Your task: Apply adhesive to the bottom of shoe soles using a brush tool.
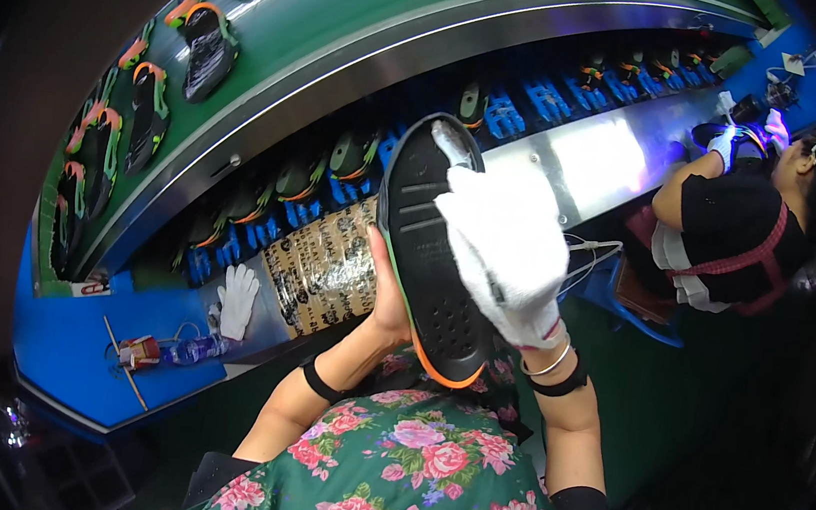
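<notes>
My bare left hand (389, 288) grips the left edge of a black shoe sole (443, 259), thumb along its side. The sole is tilted up before me, with slots and small holes on its face and an orange and green rim. My right hand (509, 251), in a white glove, lies over the sole's right side, fingers bent. Beyond those fingers, a small shiny greyish piece (453, 144) shows against the sole; what it is I cannot make out. The glove hides part of the sole.
Behind runs a conveyor (293, 30) carrying shoe parts. Under it, blue racks (546, 100) hold more soles. A tape-covered brown box (321, 265), a loose white glove (238, 301) and a bottle (191, 349) lie on the left bench. A co-worker (734, 222) sits at right.
</notes>
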A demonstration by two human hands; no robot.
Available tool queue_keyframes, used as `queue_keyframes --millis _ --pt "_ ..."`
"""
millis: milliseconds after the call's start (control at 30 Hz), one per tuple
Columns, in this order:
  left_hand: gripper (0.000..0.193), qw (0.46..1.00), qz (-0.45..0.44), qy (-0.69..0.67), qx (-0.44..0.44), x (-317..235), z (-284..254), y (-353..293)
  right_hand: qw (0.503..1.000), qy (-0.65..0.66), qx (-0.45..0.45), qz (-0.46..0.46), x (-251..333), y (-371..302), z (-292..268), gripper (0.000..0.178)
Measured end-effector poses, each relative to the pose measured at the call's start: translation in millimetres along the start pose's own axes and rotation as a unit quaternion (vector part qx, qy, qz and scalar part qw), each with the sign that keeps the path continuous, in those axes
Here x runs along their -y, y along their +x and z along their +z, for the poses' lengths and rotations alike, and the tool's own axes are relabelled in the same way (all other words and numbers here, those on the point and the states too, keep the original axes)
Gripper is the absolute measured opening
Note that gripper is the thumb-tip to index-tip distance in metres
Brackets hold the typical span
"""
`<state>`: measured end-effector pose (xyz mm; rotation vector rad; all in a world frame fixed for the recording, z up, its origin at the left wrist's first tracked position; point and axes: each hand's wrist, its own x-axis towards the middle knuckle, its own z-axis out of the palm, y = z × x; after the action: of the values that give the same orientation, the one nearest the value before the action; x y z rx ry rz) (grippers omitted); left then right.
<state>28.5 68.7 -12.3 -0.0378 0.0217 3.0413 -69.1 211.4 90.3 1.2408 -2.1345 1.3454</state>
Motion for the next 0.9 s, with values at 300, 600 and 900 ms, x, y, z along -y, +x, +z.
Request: queue_keyframes --millis 300,600,900 --pt "0.102 0.997 0.026 -0.067 0.033 -8.9 -39.4 -8.8 0.991 0.121 -0.035 0.039 -7.9 -17.0 7.4 0.033" --pt "0.092 0.908 0.073 0.359 -0.202 -25.3 -64.9 -24.3 0.98 0.197 0.018 0.008 -3.1 -25.6 19.0 0.036" --pt "0.095 0.901 0.02 0.421 -0.108 -35.8 -76.7 -20.0 0.991 0.13 -0.002 0.026 5.1 -27.7 25.0 0.031"
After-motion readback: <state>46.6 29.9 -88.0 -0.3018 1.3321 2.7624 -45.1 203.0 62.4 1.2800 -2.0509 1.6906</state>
